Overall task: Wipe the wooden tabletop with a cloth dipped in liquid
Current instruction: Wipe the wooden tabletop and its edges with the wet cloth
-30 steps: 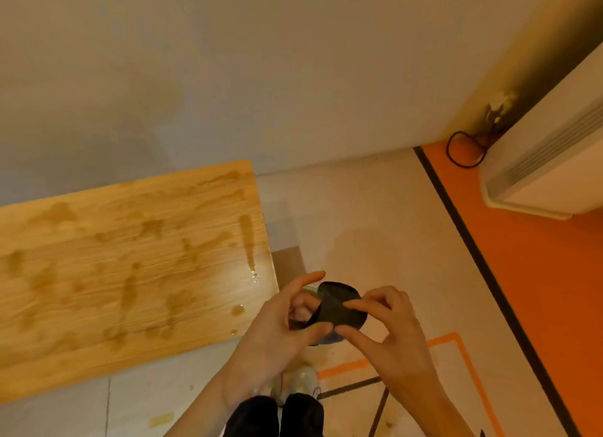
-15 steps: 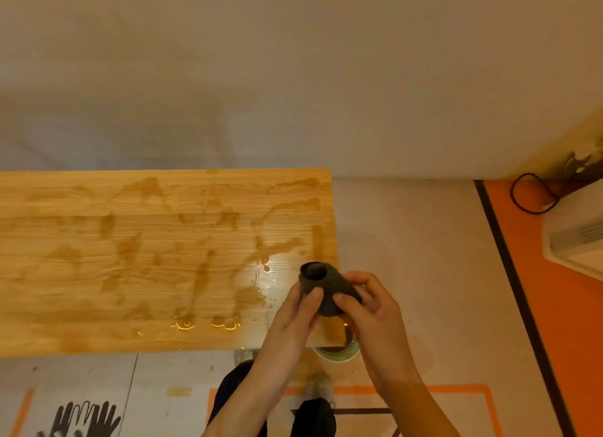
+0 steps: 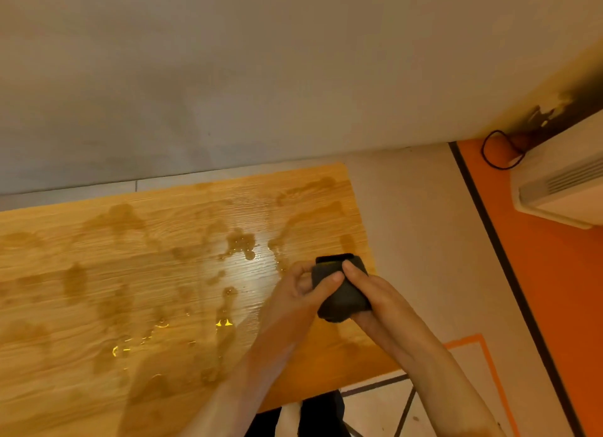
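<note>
Cloth (image 3: pixel 341 286) – dark, bunched into a tight wad, held up over the counter's right end w/ both hands round it. Looks soft & light, squashes to whatever shape it's pressed into; if it's soaked it'll prob be a bit heavier and drip, can't tell from here how wet it is. Best hold, I'd say: palm flat on top, fingers spread over the wad, so it flattens vs. rolling under the hand. Pinching one corner would let the rest flop.

Left hand (image 3: pixel 298 293) grips the near-left side, thumb laid across the top of the wad. Right hand (image 3: pixel 365 289) cups it from the right, thumb on top too, tips almost meeting. Neither is loose.

Counter (image 3: pixel 130 273): wooden, grain running left-right, covered in brownish smears and puddles, some beads glinting near the middle. Wet wood = slick, cloth should glide easy but may just push liquid about.

Beyond: pale floor, orange strip w/ dark line (image 3: pixel 489 240), white unit (image 3: pixel 564 188) far right, black cable (image 3: pixel 497 149) by it.
</note>
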